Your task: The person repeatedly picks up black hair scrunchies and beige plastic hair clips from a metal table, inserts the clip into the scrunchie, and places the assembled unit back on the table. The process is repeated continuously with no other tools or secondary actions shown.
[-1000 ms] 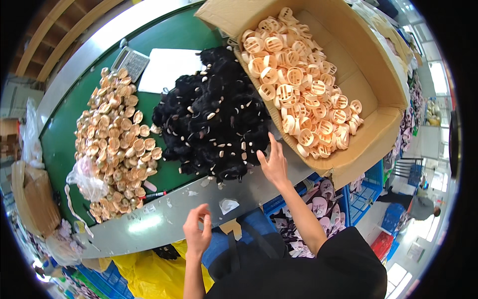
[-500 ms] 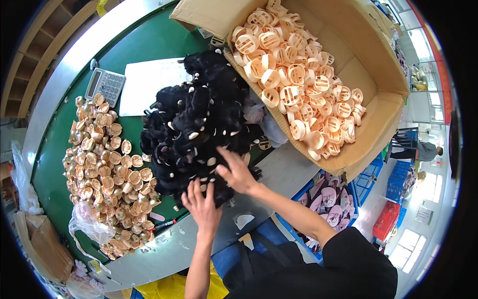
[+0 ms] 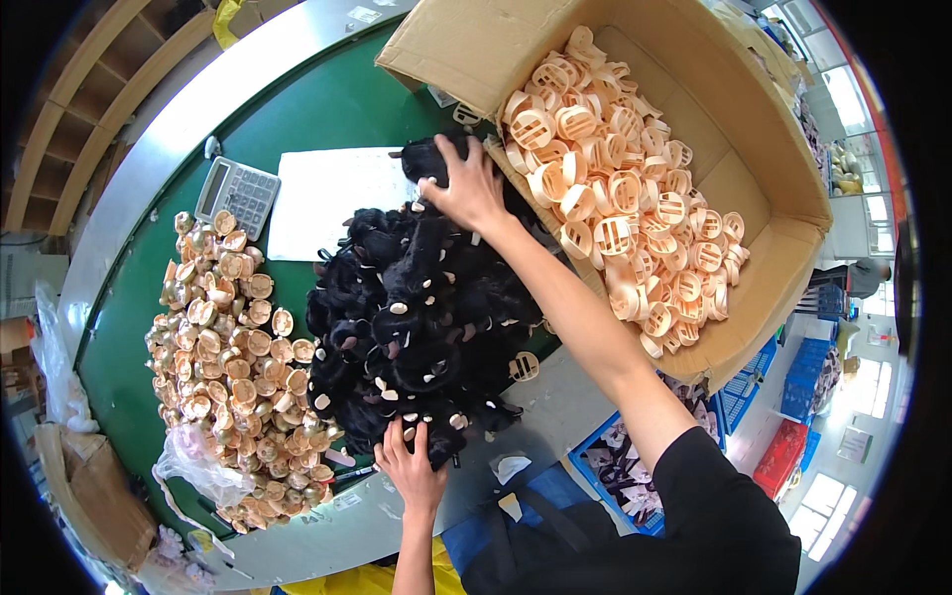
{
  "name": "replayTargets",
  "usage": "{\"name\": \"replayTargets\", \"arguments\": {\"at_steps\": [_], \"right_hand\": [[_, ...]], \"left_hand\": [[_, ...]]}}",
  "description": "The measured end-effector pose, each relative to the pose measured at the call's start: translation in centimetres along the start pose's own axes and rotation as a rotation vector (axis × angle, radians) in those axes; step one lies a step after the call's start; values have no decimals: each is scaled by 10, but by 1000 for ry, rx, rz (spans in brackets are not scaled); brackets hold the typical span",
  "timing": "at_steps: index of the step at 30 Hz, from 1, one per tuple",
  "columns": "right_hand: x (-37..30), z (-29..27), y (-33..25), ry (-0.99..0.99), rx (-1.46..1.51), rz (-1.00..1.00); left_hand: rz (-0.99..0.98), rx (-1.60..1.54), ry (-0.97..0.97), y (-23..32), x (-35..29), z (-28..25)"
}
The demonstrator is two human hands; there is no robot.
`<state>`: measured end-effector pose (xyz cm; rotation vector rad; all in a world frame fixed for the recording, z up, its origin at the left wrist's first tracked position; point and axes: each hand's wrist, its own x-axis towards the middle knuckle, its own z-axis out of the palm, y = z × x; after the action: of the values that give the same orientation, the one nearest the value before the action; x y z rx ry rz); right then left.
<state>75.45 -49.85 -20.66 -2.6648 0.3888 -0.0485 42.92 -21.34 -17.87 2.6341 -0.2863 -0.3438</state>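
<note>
A heap of black plush pieces (image 3: 397, 288) with small pale bits on them lies on the green tabletop. My right hand (image 3: 466, 186) reaches over its far end, fingers spread on a black plush piece (image 3: 424, 161) beside the cardboard box. At the heap's near edge is my left hand (image 3: 412, 471), its fingers apart and touching the plush. Neither hand visibly grips a piece, though some fingertips are partly sunk in the plush.
An open cardboard box (image 3: 466, 55) of pale slotted plastic rings (image 3: 615, 233) stands at right. Gold-and-tan half shells (image 3: 238, 367) are piled at left, near a calculator (image 3: 238, 196), white paper (image 3: 327, 203) and a plastic bag (image 3: 198, 466). Blue crates (image 3: 625, 476) sit beyond the table edge.
My right hand has moved from the near middle of the heap to its far end. My left hand stays at the near edge. The whole view has shifted slightly.
</note>
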Motion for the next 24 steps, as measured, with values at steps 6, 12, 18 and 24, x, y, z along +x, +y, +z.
{"name": "replayTargets", "arguments": {"at_steps": [6, 12, 18, 24], "right_hand": [[6, 9, 14, -300, -17, 54], [-76, 7, 2, -324, 60, -189], [-144, -1, -13, -200, 146, -461], [-161, -21, -4, -213, 228, -696]], "left_hand": [[-18, -152, 27, -1, 1, -4], [-29, -219, 95, -7, -3, 7], [-60, -254, 205, 0, -7, 5], [-85, -267, 380, 3, -30, 7]]}}
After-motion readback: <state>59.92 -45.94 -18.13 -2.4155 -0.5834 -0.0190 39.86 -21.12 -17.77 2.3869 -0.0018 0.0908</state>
